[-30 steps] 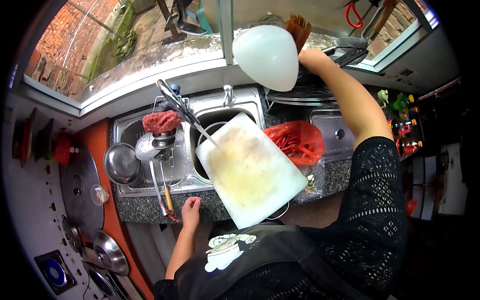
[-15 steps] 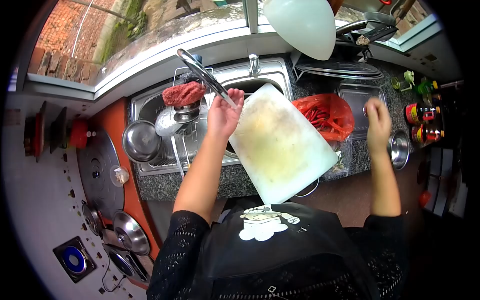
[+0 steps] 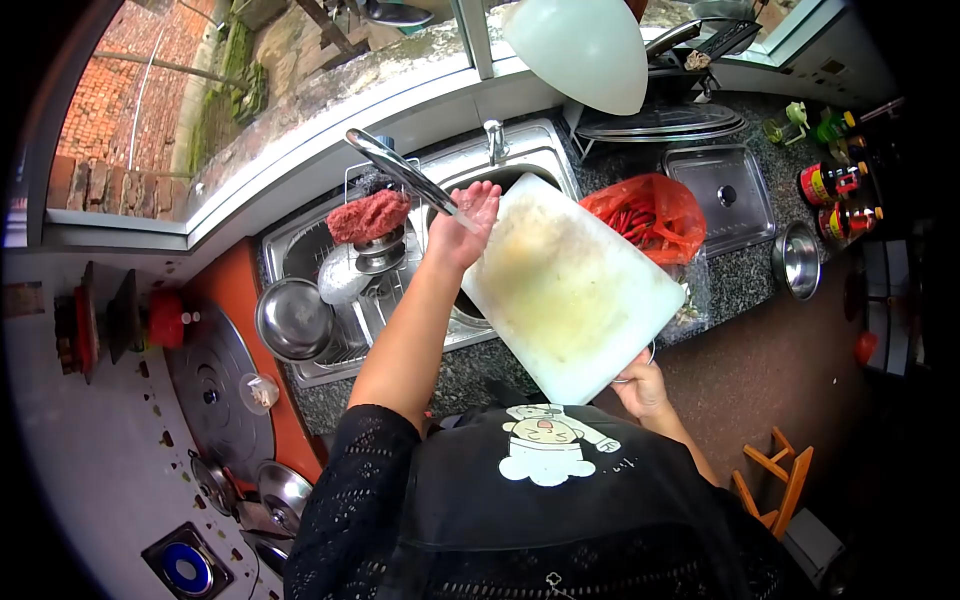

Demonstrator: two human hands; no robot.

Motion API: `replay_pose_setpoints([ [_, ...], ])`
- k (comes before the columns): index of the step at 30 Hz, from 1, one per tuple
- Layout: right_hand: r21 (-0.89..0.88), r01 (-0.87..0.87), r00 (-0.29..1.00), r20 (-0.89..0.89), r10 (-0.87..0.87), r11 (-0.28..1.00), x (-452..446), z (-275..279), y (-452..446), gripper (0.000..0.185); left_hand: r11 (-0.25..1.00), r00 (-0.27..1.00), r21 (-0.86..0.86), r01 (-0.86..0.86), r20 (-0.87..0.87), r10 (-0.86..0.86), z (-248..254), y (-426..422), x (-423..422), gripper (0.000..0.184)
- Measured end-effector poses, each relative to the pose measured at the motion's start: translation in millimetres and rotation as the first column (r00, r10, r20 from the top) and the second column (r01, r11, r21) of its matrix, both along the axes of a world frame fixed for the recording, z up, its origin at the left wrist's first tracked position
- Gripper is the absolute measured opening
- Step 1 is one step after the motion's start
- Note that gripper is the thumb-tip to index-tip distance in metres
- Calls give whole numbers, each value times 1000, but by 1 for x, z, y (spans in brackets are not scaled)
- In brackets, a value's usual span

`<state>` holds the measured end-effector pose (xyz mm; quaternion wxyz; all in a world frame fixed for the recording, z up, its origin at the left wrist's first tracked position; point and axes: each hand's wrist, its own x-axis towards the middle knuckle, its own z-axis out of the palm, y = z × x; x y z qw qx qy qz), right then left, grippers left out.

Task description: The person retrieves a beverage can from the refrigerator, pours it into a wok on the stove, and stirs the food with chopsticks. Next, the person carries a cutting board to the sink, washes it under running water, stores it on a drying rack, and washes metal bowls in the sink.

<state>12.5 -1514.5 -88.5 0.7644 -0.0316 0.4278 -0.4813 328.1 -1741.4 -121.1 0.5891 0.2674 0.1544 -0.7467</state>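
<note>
My left hand is open under the mouth of a chrome faucet, palm up, with water running onto it. Beside it lies a stained white cutting board, tilted across the sink and the counter edge. At the board's lower right corner my right hand is closed around its edge by a thin wire handle; some fingers are hidden beneath the board. Left of the faucet, a lump of raw red minced meat rests on an upturned metal bowl.
A red plastic bag of red chillies touches the board's right side. Further right are a steel tray with a lid, a metal bowl and sauce bottles. A metal pan sits left of the drainer. A wooden stool stands below right.
My right hand has come down from above the steel tray to the cutting board's lower right corner and taken hold there. My left hand stays under the faucet. The view has shifted slightly.
</note>
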Motion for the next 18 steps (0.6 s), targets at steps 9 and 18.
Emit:
replay_pose_setpoints([
  [9, -72, -143, 976, -178, 129, 987, -22, 43, -36, 54, 900, 882, -172, 400, 341, -326, 32, 16, -45, 46],
  [18, 23, -175, 938, -301, 174, 984, 16, 83, -82, 47, 319, 392, -452, 833, 889, 237, 76, 84, -151, 54],
])
